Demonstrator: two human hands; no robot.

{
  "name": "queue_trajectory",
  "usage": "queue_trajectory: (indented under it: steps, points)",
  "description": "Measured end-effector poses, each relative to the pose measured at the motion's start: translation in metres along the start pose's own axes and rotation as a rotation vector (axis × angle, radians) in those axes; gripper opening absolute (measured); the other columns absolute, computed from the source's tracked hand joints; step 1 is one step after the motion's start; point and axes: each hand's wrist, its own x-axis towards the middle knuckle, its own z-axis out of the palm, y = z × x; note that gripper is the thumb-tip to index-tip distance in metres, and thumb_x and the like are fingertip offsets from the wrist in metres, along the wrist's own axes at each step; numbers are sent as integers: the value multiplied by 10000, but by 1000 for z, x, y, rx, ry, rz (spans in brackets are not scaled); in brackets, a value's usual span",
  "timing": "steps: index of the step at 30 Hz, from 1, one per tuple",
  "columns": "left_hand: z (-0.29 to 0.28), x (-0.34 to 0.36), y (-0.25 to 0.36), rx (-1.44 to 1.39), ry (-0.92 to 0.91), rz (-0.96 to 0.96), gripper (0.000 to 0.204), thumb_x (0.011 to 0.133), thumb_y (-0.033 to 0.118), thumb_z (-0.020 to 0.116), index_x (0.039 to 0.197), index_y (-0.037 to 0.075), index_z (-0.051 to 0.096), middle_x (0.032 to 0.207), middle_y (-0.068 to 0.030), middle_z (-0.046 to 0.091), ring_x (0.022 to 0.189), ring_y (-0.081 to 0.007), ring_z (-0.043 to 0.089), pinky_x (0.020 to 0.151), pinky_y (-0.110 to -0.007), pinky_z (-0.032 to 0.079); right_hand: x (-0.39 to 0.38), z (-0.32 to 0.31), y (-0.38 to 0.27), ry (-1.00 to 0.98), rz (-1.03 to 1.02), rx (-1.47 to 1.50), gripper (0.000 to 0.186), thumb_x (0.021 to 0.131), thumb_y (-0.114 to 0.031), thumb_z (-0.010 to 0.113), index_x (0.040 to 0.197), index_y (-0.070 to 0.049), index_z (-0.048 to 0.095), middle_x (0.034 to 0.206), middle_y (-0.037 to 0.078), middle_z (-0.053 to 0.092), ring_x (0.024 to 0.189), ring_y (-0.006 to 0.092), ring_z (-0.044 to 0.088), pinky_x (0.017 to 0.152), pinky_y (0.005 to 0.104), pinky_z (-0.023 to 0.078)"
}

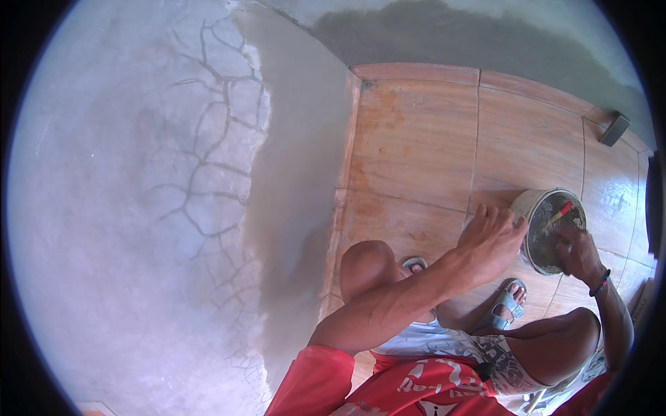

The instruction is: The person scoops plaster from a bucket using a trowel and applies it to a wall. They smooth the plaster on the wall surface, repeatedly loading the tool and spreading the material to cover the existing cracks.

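A round, pale bucket (525,239) crusted with grey material stands on the floor, with a wet grey mix inside. A tool with a red and pale handle (560,213) leans in it; its lower end is unclear. Beside the bucket's left side hovers my left hand (491,239), its fingers loosely bent and apart. Its fingertips overlap the bucket's edge, though whether they touch is unclear. My right hand (581,258) reaches over the right rim, fingers curled down into the bucket. Whatever those fingers hold is hidden.
On the left rises a wall (139,208) with branching dark cracks and a damp grey band (295,159). Brown tiles (416,139) cover the floor. A small dark block (615,130) rests near the far right skirting. My bent knees and sandal (508,305) are close by.
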Motion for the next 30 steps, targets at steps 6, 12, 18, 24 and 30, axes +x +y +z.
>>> queue_trajectory:
  steps: [6, 12, 18, 24, 30]
  points:
    - [2, 2, -1, -23, 23, -6, 409, 888, 190, 614, 1198, -64, 533, 1046, -259, 597, 998, -397, 581, 926, -505, 415, 8, -9, -18, 99, 140, 101, 311, 755, -52, 532, 1014, 64, 659, 950, 249, 669, 862, 334, 677, 786, 413, 530]
    - [-2, 6, -3, -64, -9, -16, 399, 888, 181, 610, 1189, -68, 529, 1051, -264, 597, 994, -403, 585, 923, -508, 413, 25, -47, -63, -381, 493, 108, 297, 797, -62, 551, 1057, 32, 660, 973, 239, 666, 882, 352, 667, 800, 425, 527]
    - [-4, 12, -3, -49, 1, -5, 399, 884, 186, 613, 1182, -66, 533, 1048, -260, 599, 987, -398, 586, 914, -499, 414, -4, -19, 8, -156, 3, -124, 297, 791, -82, 561, 1049, 13, 673, 906, 223, 681, 853, 366, 673, 787, 418, 540]
    - [-2, 11, -5, -62, 34, 33, 400, 873, 187, 622, 1184, -52, 540, 1039, -240, 605, 982, -379, 584, 895, -489, 414, -8, -18, -4, -70, -48, -125, 274, 760, -73, 555, 984, -2, 696, 797, 210, 674, 717, 360, 664, 694, 412, 537]
    - [1, 4, -3, 27, 127, 65, 417, 885, 184, 595, 1224, -51, 536, 1049, -248, 601, 994, -393, 584, 1008, -561, 354, 3, -10, -19, 147, 115, 74, 266, 739, -81, 577, 964, -3, 696, 793, 205, 657, 704, 361, 638, 674, 403, 521]
